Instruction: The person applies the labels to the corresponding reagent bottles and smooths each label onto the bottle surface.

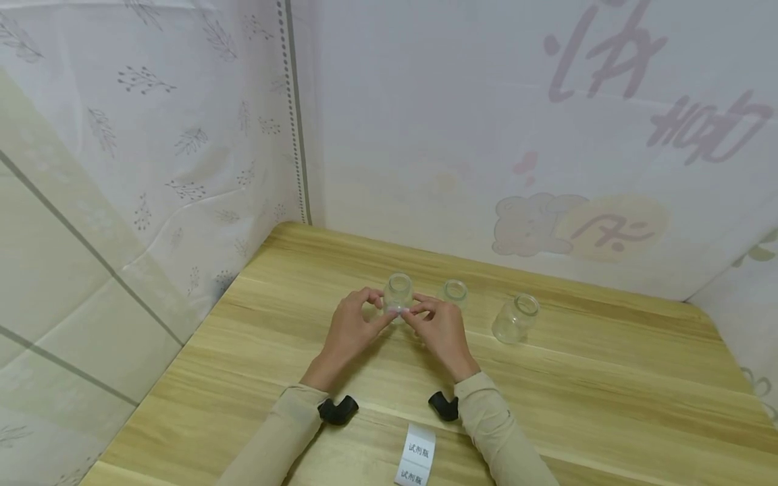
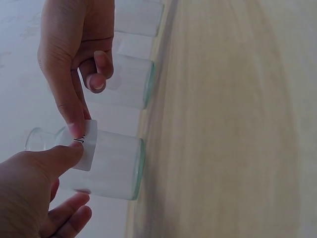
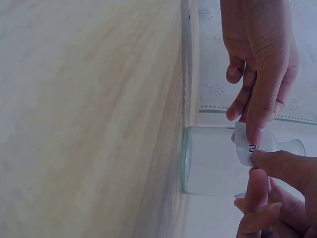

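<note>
A clear glass bottle (image 1: 398, 285) stands upright on the wooden table between both hands. Across its front lies a small white label (image 2: 89, 157) with black print, partly covered by the thumbs. My left hand (image 1: 351, 327) holds the bottle from its left side, thumb pressed on the label and fingers reaching round the glass. From the right, my right hand (image 1: 442, 331) pinches the label's other end between thumb and curled index finger, close against the glass. In the right wrist view the label (image 3: 241, 145) sits high on the bottle's body, just under the shoulder.
Behind the right hand stands a second glass bottle (image 1: 454, 290), and a third glass bottle (image 1: 515, 320) is farther right. A strip of printed white labels (image 1: 417, 451) lies near the front edge of the wooden table (image 1: 608, 391). Patterned cloth walls (image 1: 425, 135) border the back and left.
</note>
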`<state>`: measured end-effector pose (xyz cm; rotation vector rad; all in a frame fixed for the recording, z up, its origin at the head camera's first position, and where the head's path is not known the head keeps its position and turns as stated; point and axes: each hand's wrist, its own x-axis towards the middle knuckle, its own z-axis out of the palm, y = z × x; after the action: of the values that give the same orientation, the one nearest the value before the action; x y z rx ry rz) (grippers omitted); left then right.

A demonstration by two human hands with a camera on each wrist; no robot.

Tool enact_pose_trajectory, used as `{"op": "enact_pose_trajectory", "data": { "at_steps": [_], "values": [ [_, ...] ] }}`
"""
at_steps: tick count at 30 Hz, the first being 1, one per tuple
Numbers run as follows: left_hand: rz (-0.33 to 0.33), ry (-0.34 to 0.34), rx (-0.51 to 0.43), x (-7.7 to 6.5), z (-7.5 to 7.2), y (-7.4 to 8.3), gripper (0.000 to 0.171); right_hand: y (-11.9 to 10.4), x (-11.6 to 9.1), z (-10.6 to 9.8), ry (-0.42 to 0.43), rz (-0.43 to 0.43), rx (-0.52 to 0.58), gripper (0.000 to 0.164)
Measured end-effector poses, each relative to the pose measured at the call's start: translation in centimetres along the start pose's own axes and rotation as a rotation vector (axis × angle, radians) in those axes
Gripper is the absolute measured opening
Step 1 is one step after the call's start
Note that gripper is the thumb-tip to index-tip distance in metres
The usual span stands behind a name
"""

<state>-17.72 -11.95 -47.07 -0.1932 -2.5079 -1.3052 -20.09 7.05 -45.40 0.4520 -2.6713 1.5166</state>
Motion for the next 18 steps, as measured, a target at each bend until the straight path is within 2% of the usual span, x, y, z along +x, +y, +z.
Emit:
{"op": "enact_pose_trajectory", "data": {
  "at_steps": [8, 18],
  "values": [
    [-0.001, -0.005, 0.010, -0.03, -0.15, 0.34, 0.038, 0.03, -0.12, -0.06, 0.015, -0.037, 0.017, 0.015],
    [0.018, -0.006, 0.051, -0.02, -0.08, 0.36, 0.046, 0.01, -0.09, 0.05, 0.024, -0.061, -0.016, 0.012]
  ]
}}
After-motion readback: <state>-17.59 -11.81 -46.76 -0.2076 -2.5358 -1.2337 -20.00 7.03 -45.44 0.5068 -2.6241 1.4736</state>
